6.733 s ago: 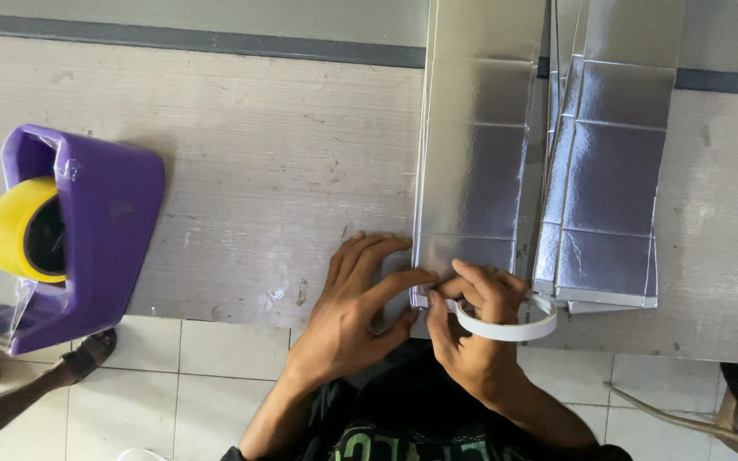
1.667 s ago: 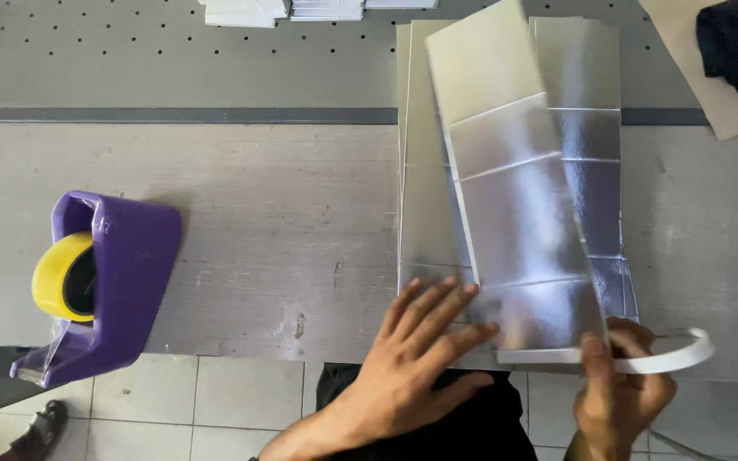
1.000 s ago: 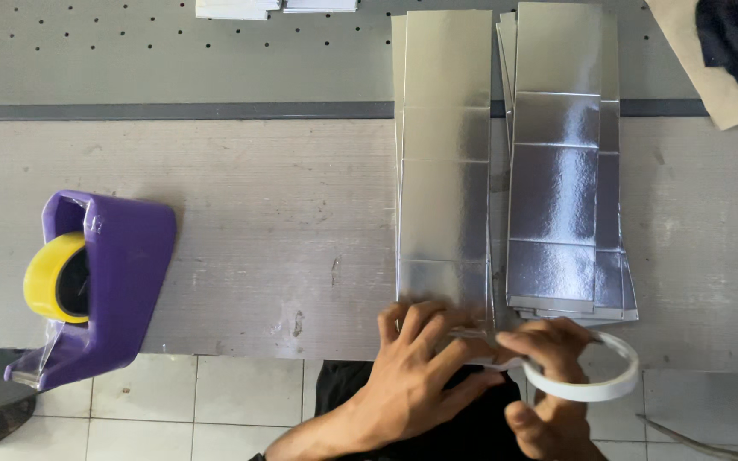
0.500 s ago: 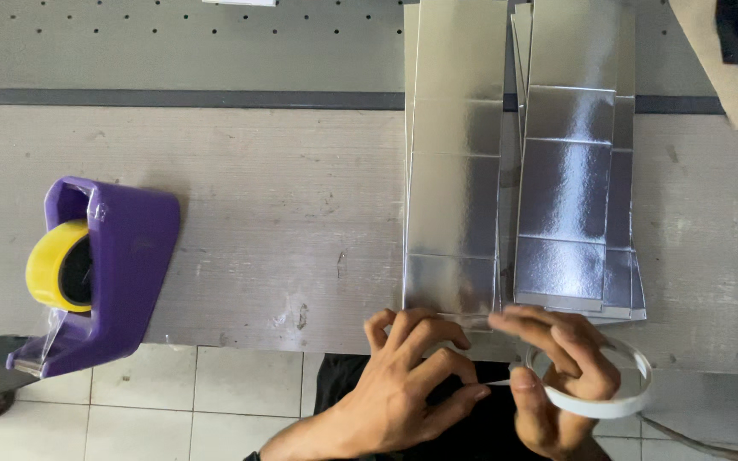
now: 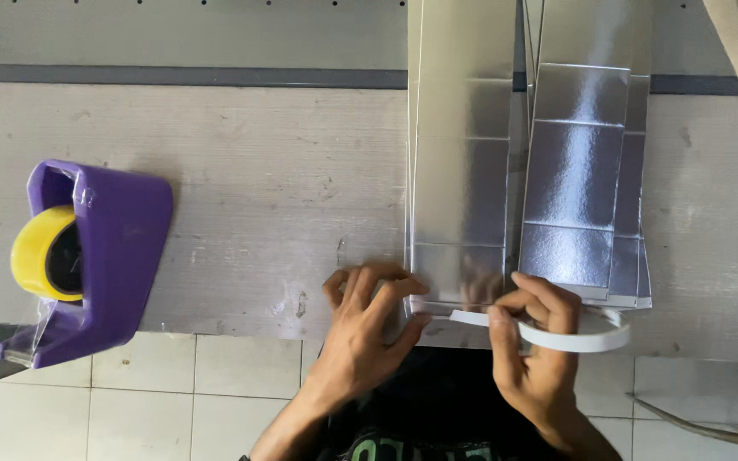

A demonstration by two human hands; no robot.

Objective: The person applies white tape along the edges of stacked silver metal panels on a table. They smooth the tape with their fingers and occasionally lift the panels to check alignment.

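**Silver sheet squared up, tape goes to its near edge**

Your left hand (image 5: pixel 367 329) now lies flat, fingers spread, pinning the silver sheet (image 5: pixel 461 171) at the table (image 5: pixel 258 188) edge. Your right hand (image 5: pixel 533 350), pinching a white tape roll (image 5: pixel 587 339), has moved to that edge, apparently sticking the strip. A stack of sheets (image 5: pixel 587 188) crowds alongside; the purple tape dispenser (image 5: pixel 96 256) sits well clear.

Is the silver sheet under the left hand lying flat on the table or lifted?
Flat. The silver sheet lies level on the table, and the left hand presses its near corner down.
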